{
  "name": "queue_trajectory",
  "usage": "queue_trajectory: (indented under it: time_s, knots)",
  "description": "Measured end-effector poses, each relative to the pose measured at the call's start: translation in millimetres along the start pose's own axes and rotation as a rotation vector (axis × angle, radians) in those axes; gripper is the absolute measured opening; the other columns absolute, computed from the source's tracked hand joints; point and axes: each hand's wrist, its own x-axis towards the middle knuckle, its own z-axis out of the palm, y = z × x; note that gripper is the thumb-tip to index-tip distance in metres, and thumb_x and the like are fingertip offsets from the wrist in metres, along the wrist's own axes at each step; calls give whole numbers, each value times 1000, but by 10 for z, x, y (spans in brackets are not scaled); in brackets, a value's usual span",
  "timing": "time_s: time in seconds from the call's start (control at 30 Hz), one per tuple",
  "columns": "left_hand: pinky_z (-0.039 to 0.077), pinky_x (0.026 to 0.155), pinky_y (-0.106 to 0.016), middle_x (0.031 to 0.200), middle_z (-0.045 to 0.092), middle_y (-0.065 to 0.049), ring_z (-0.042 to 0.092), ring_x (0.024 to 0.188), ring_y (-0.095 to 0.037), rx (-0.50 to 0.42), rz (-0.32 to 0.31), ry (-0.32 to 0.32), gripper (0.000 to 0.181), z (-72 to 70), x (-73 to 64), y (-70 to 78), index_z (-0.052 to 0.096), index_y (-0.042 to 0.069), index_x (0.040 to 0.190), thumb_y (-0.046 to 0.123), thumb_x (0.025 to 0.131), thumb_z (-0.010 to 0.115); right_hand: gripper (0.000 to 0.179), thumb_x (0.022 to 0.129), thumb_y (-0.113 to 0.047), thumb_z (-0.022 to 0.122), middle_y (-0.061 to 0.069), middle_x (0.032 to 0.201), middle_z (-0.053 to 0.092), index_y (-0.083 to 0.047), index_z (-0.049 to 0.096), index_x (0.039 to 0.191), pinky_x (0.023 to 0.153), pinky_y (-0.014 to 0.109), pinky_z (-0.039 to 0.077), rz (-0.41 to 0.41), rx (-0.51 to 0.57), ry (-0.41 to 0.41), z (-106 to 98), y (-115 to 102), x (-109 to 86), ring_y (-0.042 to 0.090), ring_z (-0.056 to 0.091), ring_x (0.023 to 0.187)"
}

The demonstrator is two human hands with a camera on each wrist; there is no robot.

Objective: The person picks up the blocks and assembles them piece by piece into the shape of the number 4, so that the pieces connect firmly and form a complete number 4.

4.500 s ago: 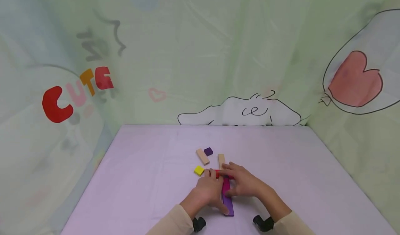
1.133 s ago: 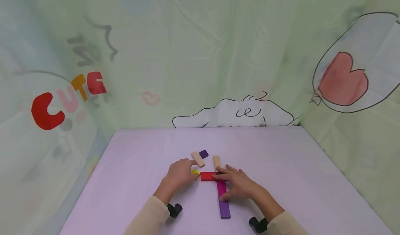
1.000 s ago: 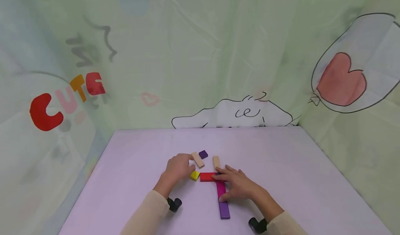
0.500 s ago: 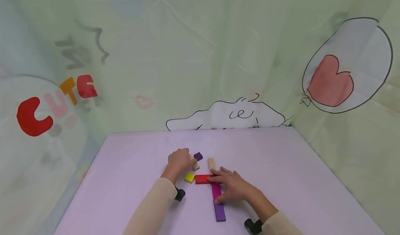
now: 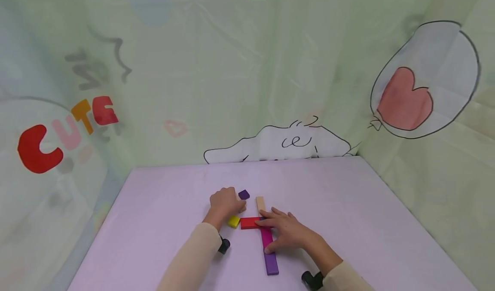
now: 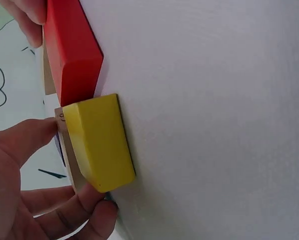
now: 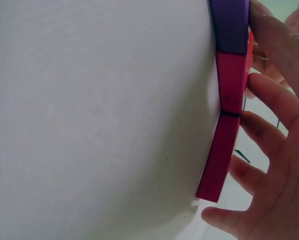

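My left hand [image 5: 225, 203] pinches a plain wooden block [image 6: 72, 155] between thumb and fingers, mostly hidden by the hand in the head view. A yellow block [image 5: 233, 221] lies just in front of it, near the left end of a red block [image 5: 249, 223]. My right hand [image 5: 288, 230] lies with fingers spread over a row of blocks, its fingertips on the red block and its thumb near the joint of a magenta block [image 5: 267, 238] and a purple block [image 5: 271, 264]. In the right wrist view, a crimson block [image 7: 219, 157] extends beneath those fingers.
Another plain wooden block [image 5: 260, 203] continues the row at its far end. A small dark purple block [image 5: 244, 194] lies just beyond my left hand. All of it rests on a pale lilac tabletop [image 5: 174, 239], with a printed curtain [image 5: 216, 76] behind.
My left hand has left the red block, touched the yellow block, then moved farther out and taken hold of the wooden block. The right hand stays over the row. The head view has shifted.
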Motion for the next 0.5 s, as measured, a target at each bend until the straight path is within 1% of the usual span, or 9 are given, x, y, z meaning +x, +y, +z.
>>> queue_trajectory:
  time_s: [0.17, 0.33, 0.5]
  knots:
    - [47, 69, -36, 83, 62, -7, 56, 70, -22, -12, 8, -2, 38, 30, -2, -2, 67, 7, 109, 36, 86, 75, 75, 75, -44, 90, 1, 165, 42, -27, 64, 143, 114, 81, 13, 9, 5, -13, 5, -32, -3, 43, 25, 156]
    - [51, 74, -39, 91, 68, -7, 57, 74, -22, -18, 47, 4, 39, 2, -10, -9, 67, 8, 115, 33, 86, 76, 75, 75, -45, 90, 1, 165, 41, -28, 63, 143, 114, 81, 14, 8, -8, -12, -2, -46, -6, 43, 25, 156]
    - [53, 82, -43, 106, 71, -9, 58, 83, -24, -8, 77, -1, 50, -33, -15, -34, 66, 12, 131, 32, 86, 75, 75, 75, -45, 90, 2, 165, 42, -27, 64, 143, 114, 82, 14, 5, -13, -2, -19, -47, -23, 43, 26, 156]
